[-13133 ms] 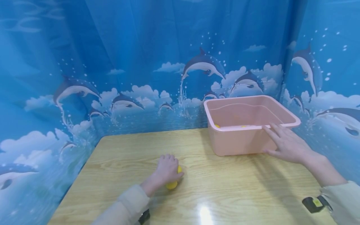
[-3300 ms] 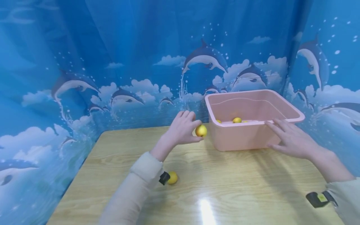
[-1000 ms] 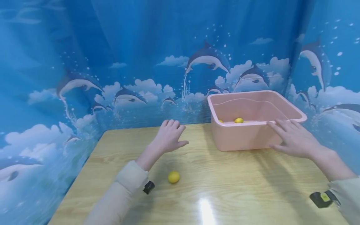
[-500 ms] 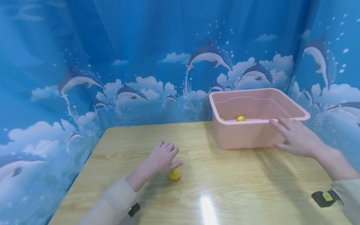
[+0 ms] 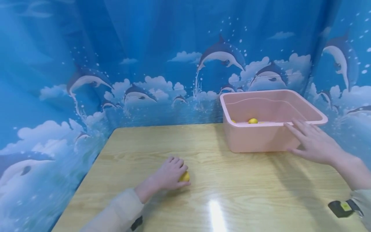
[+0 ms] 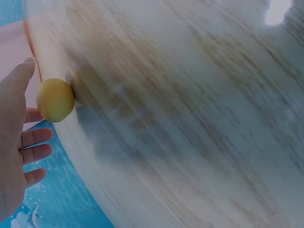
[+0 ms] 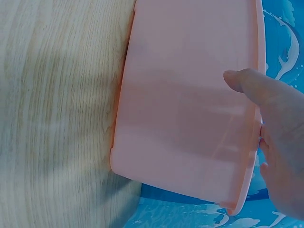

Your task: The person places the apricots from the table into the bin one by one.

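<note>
In the head view my left hand point(image 5: 171, 174) is low over the table, its fingers and thumb about a round yellow fruit point(image 5: 185, 176). The left wrist view has the fruit point(image 6: 55, 100) on the wood; the index finger point(image 6: 33, 115) reaches behind it and the thumb point(image 6: 23, 71) looks apart from it. My right hand point(image 5: 316, 141) rests its extended fingers on the near rim of a pink plastic tub point(image 5: 258, 138), thumb in front of the outer wall. Another yellow fruit point(image 5: 253, 121) lies inside the tub, and part of one more point(image 5: 233, 121) shows at the left.
The tub stands at the back right of a light wooden table point(image 5: 139, 145). A blue curtain point(image 5: 162, 48) printed with dolphins hangs behind the table and along its sides. The tub's front wall hides part of its floor.
Over the last second my left hand has come down and toward me onto the fruit on the table. Earlier it carried another fruit beside the tub. The right hand has stayed at the rim.
</note>
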Motion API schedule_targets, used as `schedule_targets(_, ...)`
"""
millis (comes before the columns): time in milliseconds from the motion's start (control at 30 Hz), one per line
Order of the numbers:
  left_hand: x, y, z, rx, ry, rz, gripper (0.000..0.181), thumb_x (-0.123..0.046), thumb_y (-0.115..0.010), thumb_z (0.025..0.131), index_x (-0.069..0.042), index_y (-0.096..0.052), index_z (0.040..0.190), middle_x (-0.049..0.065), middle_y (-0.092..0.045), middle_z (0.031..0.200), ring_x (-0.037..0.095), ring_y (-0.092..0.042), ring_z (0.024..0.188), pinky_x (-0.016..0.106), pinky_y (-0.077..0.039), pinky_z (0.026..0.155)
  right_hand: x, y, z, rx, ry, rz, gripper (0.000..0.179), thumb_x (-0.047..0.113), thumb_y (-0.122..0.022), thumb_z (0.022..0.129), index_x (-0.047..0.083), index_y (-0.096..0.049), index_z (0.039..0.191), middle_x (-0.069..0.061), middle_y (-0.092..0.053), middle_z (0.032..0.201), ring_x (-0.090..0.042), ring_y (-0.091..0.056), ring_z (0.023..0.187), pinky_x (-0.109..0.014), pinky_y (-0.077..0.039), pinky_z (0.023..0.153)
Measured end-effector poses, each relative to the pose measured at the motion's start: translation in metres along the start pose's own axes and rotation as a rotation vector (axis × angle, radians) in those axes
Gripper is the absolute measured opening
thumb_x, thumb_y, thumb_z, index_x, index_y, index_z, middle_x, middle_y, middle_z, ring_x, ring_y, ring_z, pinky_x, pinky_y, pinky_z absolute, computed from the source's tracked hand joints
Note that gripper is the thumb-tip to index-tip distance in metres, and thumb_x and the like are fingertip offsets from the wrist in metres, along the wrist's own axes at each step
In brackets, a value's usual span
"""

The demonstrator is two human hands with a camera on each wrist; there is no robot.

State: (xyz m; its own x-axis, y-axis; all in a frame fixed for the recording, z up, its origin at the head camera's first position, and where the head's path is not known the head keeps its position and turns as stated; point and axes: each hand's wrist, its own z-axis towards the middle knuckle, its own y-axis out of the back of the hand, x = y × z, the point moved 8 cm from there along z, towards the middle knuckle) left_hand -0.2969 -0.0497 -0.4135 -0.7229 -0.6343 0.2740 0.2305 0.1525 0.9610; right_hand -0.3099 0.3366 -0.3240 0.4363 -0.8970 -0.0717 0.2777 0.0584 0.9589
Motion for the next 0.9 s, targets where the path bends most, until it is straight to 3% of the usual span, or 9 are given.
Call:
schedule_targets(167,0.001,-0.005,-0.001,0.022,0.011,-0.020,0.052,-0.063,-0.049,0.084,-0.017,-0.059,0.105,0.000,-0.051,0.096,0.019,-0.049,0.095,0.042,-0.038,0.091,0.002,-0.001,0.000,0.002,0.001,-0.016,0.093,0.030,-0.073,0.078,0.005,-0.017,0.147,-0.024,-0.012,0.150,-0.030,0.006,0.139,-0.038,0.012,0.108)
schedule_targets(400,0.001,-0.010,-0.002,0.045,0.006,-0.029,0.049,-0.062,-0.055,0.081,-0.018,-0.058,0.100,-0.001,-0.048,0.092,0.017,-0.047,0.090,0.041,-0.038,0.090,0.010,0.000,0.002,0.055,-0.026,-0.008,0.088,0.034,-0.069,0.081,0.006,-0.019,0.147,-0.026,-0.015,0.149,-0.037,-0.002,0.139,-0.044,0.009,0.109)
schedule_targets(600,0.001,-0.011,-0.002,0.003,-0.017,-0.009,0.046,-0.063,-0.057,0.078,-0.020,-0.059,0.094,-0.003,-0.046,0.086,0.015,-0.045,0.084,0.038,-0.039,0.085,0.013,-0.001,0.004,0.089,-0.035,-0.006,0.088,0.036,-0.068,0.082,0.003,-0.018,0.147,-0.029,-0.015,0.147,-0.042,-0.004,0.137,-0.048,0.004,0.109)
schedule_targets(900,0.005,0.003,0.010,-0.069,0.016,-0.094,0.041,-0.059,-0.058,0.079,-0.019,-0.059,0.090,-0.004,-0.044,0.084,0.016,-0.044,0.084,0.042,-0.037,0.088,0.014,-0.001,0.004,0.026,0.008,-0.015,0.092,0.032,-0.071,0.080,0.006,-0.016,0.148,-0.029,-0.015,0.147,-0.040,-0.004,0.137,-0.049,0.000,0.109)
